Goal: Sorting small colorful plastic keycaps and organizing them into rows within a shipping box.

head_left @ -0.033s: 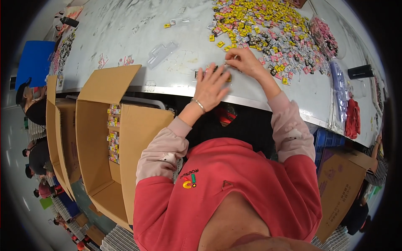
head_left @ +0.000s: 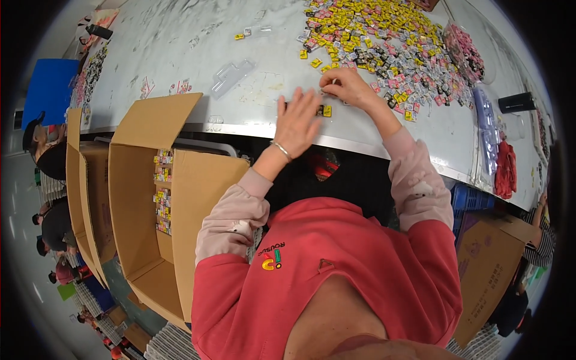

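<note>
My left hand (head_left: pixel 298 120) is held flat with its fingers spread, just above the near edge of the white table (head_left: pixel 180 42); a bracelet circles its wrist. Under its fingertips lies a short row of small yellow and black packets (head_left: pixel 326 111). My right hand (head_left: pixel 348 87) sits just behind that row, fingertips pinched together on a small packet. Beyond it spreads a big heap of small yellow, pink and black packets (head_left: pixel 384 42). A clear plastic tray (head_left: pixel 232 77) lies to the left.
Open cardboard boxes (head_left: pixel 144 240) stand left of me below the table, with stacked packets (head_left: pixel 162 192) inside. A clear bag of pink pieces (head_left: pixel 465 51), a black device (head_left: pixel 516 103) and a red bundle (head_left: pixel 507 171) lie at the right. Other people (head_left: pixel 48 156) sit far left.
</note>
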Demonstrator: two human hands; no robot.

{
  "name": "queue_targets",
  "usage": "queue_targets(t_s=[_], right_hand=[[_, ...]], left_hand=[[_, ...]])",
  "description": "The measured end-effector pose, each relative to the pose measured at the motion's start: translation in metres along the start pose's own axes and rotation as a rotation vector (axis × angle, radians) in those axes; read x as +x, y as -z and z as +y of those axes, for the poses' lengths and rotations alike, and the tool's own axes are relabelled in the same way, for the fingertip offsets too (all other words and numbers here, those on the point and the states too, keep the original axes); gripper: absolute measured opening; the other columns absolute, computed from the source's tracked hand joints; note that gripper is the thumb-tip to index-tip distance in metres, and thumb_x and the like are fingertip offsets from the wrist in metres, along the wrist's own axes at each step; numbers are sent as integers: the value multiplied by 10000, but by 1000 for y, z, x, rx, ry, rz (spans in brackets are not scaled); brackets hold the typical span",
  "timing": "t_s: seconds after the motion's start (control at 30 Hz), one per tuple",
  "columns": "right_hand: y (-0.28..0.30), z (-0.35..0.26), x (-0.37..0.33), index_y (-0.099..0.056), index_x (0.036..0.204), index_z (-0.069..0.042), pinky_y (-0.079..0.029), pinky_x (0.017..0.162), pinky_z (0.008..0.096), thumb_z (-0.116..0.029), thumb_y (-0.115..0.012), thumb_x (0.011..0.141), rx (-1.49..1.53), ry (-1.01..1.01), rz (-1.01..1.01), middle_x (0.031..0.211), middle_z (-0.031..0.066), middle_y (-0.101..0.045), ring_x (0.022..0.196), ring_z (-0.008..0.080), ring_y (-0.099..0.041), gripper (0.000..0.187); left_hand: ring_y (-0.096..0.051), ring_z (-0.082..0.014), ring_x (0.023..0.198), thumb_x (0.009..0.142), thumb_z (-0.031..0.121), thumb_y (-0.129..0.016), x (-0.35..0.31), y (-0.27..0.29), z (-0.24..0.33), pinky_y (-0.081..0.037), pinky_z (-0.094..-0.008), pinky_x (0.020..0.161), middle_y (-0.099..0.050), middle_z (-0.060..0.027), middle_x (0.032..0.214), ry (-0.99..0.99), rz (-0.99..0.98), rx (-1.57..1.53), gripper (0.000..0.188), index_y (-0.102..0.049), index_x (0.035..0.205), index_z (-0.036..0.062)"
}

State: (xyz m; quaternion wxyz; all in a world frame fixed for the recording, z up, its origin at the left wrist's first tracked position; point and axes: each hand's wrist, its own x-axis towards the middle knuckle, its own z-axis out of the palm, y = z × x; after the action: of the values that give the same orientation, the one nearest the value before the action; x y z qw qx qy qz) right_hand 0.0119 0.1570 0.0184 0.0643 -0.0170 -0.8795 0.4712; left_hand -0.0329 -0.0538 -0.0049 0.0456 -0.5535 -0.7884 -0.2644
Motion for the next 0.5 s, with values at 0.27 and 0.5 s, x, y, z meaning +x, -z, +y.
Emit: queue_targets(t_s=[0.27,0.5], right_hand=[[-19,-3,34,-634,817,-16,-481,662,342,-59,-645,730,-264,22,-182,782,120,-641,754,259,-622,98],[-46,1,2,-663,801,-57,-482,646,382,-102,-648,738,-385,148,139,795,79,-603,759,273,-600,78]], left_hand=[[-280,-361,1329,871,369,-535,-11,-1,-15,-198,-535,1058,-322,-178,1429,77,-102,52,640,-353,1361,-1],[-235,-350,1354,875,397,-515,-11,0,-11,-175,-528,1076,-263,-191,1457,91,-172,105,698,-293,1384,-26]])
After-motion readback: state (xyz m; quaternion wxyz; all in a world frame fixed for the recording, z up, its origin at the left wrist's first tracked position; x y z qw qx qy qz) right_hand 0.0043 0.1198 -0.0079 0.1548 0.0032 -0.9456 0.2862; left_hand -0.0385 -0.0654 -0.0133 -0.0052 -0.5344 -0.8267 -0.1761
